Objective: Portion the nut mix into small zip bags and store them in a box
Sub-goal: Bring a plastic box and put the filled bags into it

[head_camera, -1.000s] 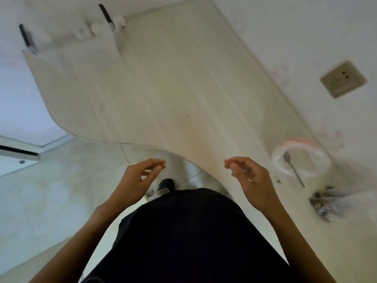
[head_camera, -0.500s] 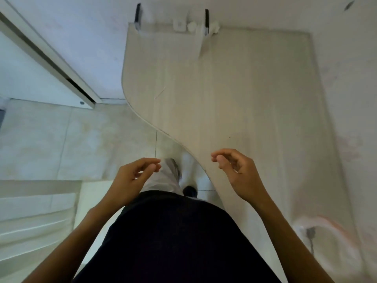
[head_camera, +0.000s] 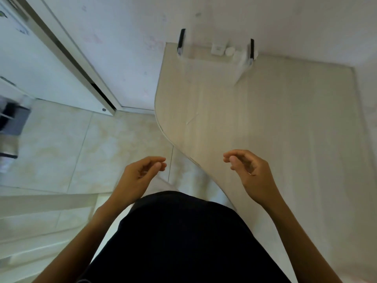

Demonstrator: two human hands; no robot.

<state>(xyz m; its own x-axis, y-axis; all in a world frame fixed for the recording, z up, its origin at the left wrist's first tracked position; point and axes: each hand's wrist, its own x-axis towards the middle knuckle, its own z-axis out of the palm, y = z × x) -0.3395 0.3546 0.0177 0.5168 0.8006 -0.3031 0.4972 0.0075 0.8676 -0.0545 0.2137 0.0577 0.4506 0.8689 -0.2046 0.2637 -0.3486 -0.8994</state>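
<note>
My left hand hangs in front of my body over the tiled floor, fingers loosely curled, holding nothing. My right hand hovers over the curved front edge of the pale wooden table, fingers also loosely curled and empty. No nut mix, zip bag or box shows in the head view. A clear plastic stand with two black clips sits at the far edge of the table against the wall.
A white door frame runs diagonally at the upper left above beige floor tiles. A grey and dark object stands at the left edge. White slatted furniture lies at the lower left.
The view has swung left: the bowl with the spoon and the bag of nuts left the frame, and the door and floor came in. Both hands kept their loose, empty pose.
</note>
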